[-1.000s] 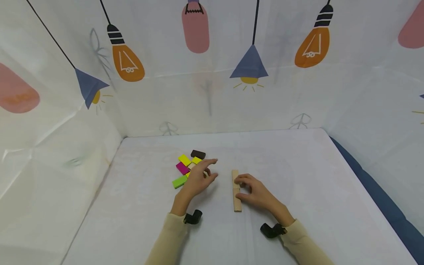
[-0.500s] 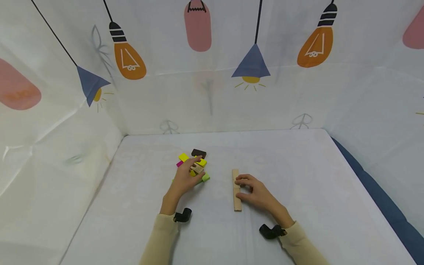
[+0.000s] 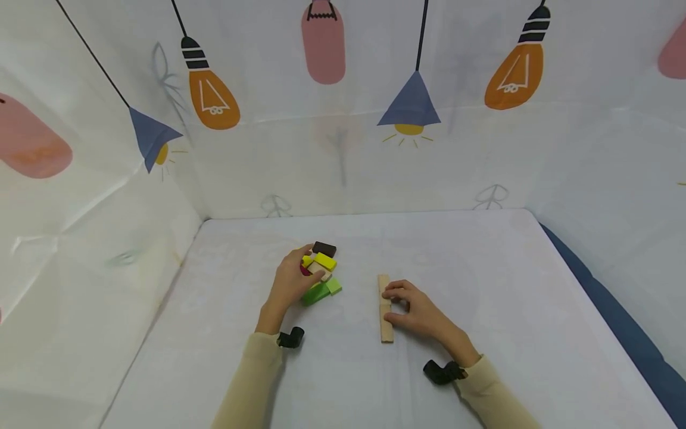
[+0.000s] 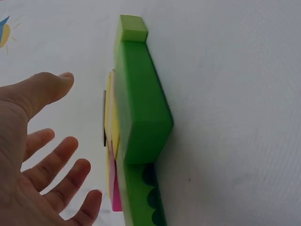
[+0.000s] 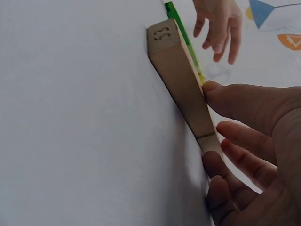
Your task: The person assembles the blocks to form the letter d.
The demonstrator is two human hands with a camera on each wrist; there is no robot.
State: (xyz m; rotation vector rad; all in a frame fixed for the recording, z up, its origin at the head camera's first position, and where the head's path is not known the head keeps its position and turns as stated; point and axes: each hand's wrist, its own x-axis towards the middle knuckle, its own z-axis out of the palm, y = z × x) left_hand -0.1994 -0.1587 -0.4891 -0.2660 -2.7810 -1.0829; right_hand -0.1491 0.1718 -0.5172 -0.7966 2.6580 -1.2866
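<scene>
My left hand (image 3: 286,280) hovers over a small cluster of coloured wooden blocks, thumb and fingers apart and holding nothing. The cluster has a dark green block (image 3: 316,294), a light green block (image 3: 334,285), a yellow block (image 3: 326,261) and a magenta block (image 3: 305,270) partly hidden by the hand. In the left wrist view the fingers stand beside the green block (image 4: 141,89). To the right, two plain wooden blocks (image 3: 386,333) lie end to end. My right hand (image 3: 423,313) rests against this row with loosely bent fingers; the near block (image 5: 178,80) shows a stamped number.
A dark brown block (image 3: 324,249) lies at the far side of the cluster. The white tabletop (image 3: 482,286) runs back to a white sheet (image 3: 354,161) printed with lamps and bulbs. Blue fabric (image 3: 600,292) shows past the table's right edge.
My left hand has moved left, from between the cluster and the plain row back over the coloured blocks, uncovering the green ones. The right hand stays at the plain blocks.
</scene>
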